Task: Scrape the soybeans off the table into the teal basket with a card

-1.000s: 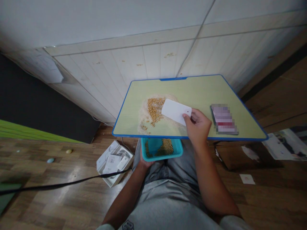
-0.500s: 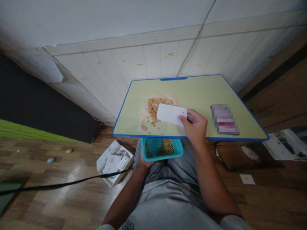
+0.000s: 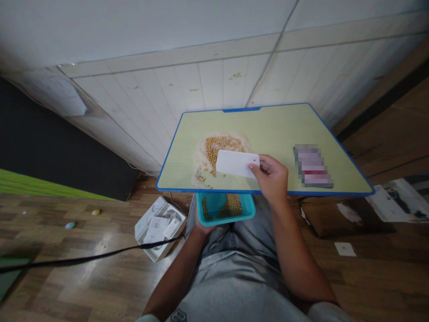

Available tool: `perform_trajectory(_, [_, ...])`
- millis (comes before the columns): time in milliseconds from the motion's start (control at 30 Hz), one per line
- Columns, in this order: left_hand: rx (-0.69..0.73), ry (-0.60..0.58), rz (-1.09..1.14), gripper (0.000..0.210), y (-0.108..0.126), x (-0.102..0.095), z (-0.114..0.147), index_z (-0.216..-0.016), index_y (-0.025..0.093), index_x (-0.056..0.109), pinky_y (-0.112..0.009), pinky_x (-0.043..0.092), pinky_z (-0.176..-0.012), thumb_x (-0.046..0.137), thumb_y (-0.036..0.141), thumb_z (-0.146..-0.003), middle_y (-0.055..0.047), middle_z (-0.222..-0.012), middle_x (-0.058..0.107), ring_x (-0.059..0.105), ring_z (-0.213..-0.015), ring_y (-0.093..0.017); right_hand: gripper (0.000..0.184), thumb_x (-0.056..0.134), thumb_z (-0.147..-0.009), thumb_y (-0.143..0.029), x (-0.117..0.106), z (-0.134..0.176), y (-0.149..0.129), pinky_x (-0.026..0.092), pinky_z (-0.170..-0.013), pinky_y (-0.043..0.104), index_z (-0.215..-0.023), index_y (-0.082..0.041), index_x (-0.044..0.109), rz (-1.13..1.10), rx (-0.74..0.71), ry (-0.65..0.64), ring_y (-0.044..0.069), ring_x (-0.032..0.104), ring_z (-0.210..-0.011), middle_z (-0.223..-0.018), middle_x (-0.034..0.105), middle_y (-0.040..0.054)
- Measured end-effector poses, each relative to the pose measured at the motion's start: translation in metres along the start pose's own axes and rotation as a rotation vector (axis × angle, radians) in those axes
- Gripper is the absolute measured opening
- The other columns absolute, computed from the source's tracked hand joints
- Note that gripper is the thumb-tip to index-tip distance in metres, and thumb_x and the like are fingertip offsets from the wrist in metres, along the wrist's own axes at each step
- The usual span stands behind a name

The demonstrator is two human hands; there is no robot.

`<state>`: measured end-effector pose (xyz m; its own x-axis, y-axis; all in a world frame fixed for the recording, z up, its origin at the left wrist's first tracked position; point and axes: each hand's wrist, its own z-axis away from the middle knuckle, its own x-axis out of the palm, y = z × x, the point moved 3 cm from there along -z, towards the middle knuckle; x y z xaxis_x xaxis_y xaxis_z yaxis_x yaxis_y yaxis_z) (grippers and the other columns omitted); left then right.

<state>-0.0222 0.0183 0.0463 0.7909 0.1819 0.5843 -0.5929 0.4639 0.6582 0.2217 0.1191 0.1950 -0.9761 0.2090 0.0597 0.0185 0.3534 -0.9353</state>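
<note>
The white card point(image 3: 237, 163) has been slid left and nearer since the earlier frames, now over the near part of the beans point(image 3: 217, 150) on the rice patch point(image 3: 201, 156). Head view: card is pinched at its right end by the right hand point(image 3: 271, 179), fingers closed on it, above the table point(image 3: 275, 127). A teal tub point(image 3: 224, 209) with beans is held under the table's near edge by the left hand point(image 3: 201, 230), mostly hidden, fingers wrapped beneath. A blurred packet point(image 3: 312, 165) lies to the right.
</note>
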Motion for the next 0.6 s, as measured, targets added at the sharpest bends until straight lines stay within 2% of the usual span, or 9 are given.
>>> perform_trajectory(200, [-0.004, 0.014, 0.047, 0.106, -0.007, -0.013, -0.007, -0.179, 0.037, 0.077, -0.071, 0.048, -0.158, 0.082, 0.097, -0.091, -0.006, -0.186, 0.081, 0.055, -0.191, -0.051, 0.023, 0.095, -0.095, -0.045, -0.006, 0.003, -0.002, 0.079, -0.087, 0.041, -0.108, -0.026, 0.094, -0.001, 0.006, 0.017, 0.029, 0.095, -0.096, -0.104, 0.099, 0.0071])
perform_trajectory(367, [0.018, 0.009, 0.040, 0.121, -0.013, -0.027, -0.014, -0.188, 0.039, 0.068, -0.074, 0.049, -0.157, 0.089, 0.097, -0.084, -0.008, -0.182, 0.083, 0.056, -0.190, -0.052, 0.025, 0.097, -0.093, -0.048, -0.013, 0.006, -0.002, 0.079, -0.087, 0.041, -0.105, -0.026, 0.093, -0.006, 0.032, -0.009, 0.029, 0.095, -0.095, -0.102, 0.098, 0.0068])
perform_trajectory(600, [0.007, 0.012, 0.022, 0.115, -0.014, -0.026, -0.014, -0.184, 0.038, 0.070, -0.075, 0.051, -0.155, 0.084, 0.099, -0.087, -0.010, -0.184, 0.081, 0.059, -0.188, -0.053, 0.021, 0.098, -0.086, -0.042, -0.023, 0.010, -0.007, 0.073, -0.078, 0.036, -0.097, -0.026, 0.092, -0.034, 0.058, -0.019, 0.027, 0.091, -0.087, -0.093, 0.095, 0.0043])
